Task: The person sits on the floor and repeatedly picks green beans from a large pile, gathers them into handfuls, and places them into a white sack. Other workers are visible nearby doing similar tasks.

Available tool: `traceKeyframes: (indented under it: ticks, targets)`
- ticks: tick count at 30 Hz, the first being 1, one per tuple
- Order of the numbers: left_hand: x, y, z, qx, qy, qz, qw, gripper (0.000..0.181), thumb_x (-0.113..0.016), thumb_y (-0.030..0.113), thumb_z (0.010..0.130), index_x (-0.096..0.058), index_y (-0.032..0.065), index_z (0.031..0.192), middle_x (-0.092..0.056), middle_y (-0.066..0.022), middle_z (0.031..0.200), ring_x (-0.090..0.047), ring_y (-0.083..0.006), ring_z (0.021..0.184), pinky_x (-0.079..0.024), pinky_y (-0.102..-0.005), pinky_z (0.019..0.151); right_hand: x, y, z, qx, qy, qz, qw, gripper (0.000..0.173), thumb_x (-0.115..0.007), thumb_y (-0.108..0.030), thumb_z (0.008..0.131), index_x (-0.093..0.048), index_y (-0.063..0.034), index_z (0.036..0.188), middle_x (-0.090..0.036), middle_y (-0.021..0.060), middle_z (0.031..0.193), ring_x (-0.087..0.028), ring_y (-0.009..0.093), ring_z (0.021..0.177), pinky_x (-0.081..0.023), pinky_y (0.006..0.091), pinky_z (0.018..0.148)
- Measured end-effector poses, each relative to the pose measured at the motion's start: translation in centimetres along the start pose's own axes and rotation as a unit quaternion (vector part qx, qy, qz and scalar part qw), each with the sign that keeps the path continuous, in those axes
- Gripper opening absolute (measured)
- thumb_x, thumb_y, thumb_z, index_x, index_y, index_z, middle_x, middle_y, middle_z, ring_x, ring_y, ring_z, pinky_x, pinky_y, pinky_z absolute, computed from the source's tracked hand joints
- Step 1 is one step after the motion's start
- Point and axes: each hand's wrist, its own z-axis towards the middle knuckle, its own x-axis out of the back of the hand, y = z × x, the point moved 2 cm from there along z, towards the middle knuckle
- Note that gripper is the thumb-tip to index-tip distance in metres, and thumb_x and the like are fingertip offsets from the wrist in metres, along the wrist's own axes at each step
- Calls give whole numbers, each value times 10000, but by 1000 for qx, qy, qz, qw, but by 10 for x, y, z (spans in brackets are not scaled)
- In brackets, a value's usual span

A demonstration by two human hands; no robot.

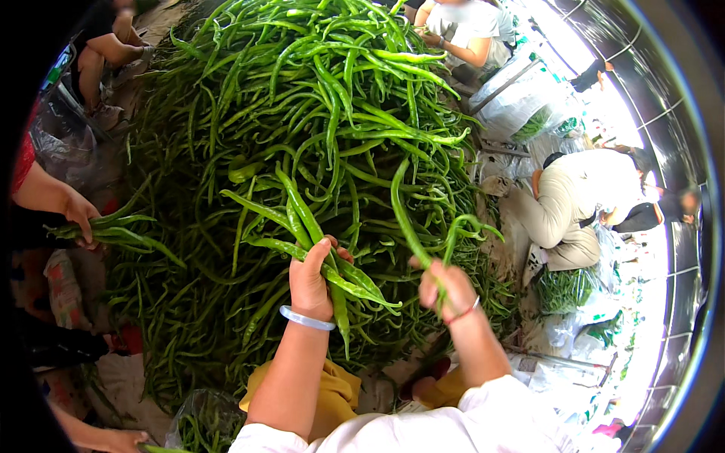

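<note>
A large heap of long green chili peppers (317, 119) rises in front of me. My left hand (314, 277), with a pale bangle at the wrist, is closed around a small bunch of peppers (300, 218) whose ends stick out on both sides. To its right, my right hand (447, 289), slightly blurred and wearing a thin red cord, grips a long curved pepper (405, 209) and a thinner curled one (453, 232). Both hands are above the near part of the heap, apart from each other.
At the left, another person's hand (82, 218) holds several peppers; a further hand (122, 440) shows at lower left. A clear plastic bag of peppers (207, 422) stands by my left knee. People crouch at right beside filled plastic bags (566, 289) and a metal bar (504, 88).
</note>
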Motion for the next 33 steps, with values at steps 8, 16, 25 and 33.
traceKeyframes:
  ticks: [8, 16, 25, 33]
  targets:
    - [-7, -6, -2, -51, 13, 34, 998, 208, -585, 111, 767, -498, 32, 939, -540, -55, 791, -535, -172, 649, -471, -331, 617, -8, -37, 123, 202, 182, -642, 717, 370, -578, -121, 765, -512, -29, 1117, -592, 161, 970, -586, 271, 857, -473, 384, 747]
    - [-12, -17, 7, -108, -4, 35, 994, 242, -582, 66, 759, -444, 51, 958, -546, -73, 788, -545, -195, 658, -479, -345, 611, 11, -55, 151, 276, 101, -799, 525, 276, -621, -121, 724, -562, -75, 989, -575, 103, 960, -547, 263, 930, -406, 389, 852]
    - [-36, -57, 3, -19, -74, -17, 997, 292, -594, 49, 774, -446, 58, 1025, -595, -110, 874, -588, -224, 756, -485, -349, 678, -15, -90, 29, -46, -28, -270, 961, 389, -491, -163, 884, -391, -79, 1250, -581, 77, 815, -555, 123, 582, -486, 257, 540]
    - [-72, -130, -50, 93, -206, 46, 973, 338, -564, 50, 778, -467, 69, 1101, -560, -103, 1070, -556, -236, 960, -452, -374, 842, 18, -52, -47, 169, 120, -322, 924, 299, -502, -142, 864, -500, -22, 1138, -606, 114, 929, -601, 211, 788, -461, 315, 719]
